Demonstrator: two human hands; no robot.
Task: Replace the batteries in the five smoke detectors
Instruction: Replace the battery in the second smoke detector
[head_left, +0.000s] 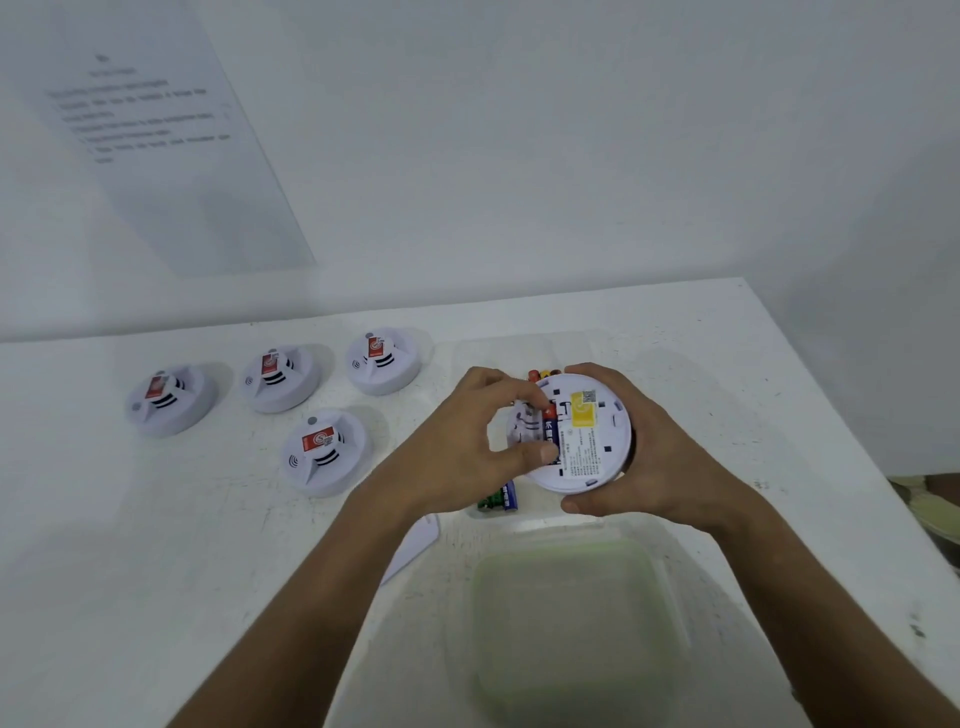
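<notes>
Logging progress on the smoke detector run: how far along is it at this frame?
Done: nothing provably; four detectors sit face up on the table, batteries hidden.
In hand: right hand holds the fifth detector back up; left hand fingers on a blue battery in its open bay. Going in or out: cannot tell.
Left: finish this one, maybe others. Loose batteries lie below it.

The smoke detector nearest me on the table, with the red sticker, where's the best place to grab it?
Grip the smoke detector from above, fingers across its round outer rim. It lies flat, and the raised slotted centre with the sticker looks like a poorer hold. Probably the left hand, which is nearer.
</notes>
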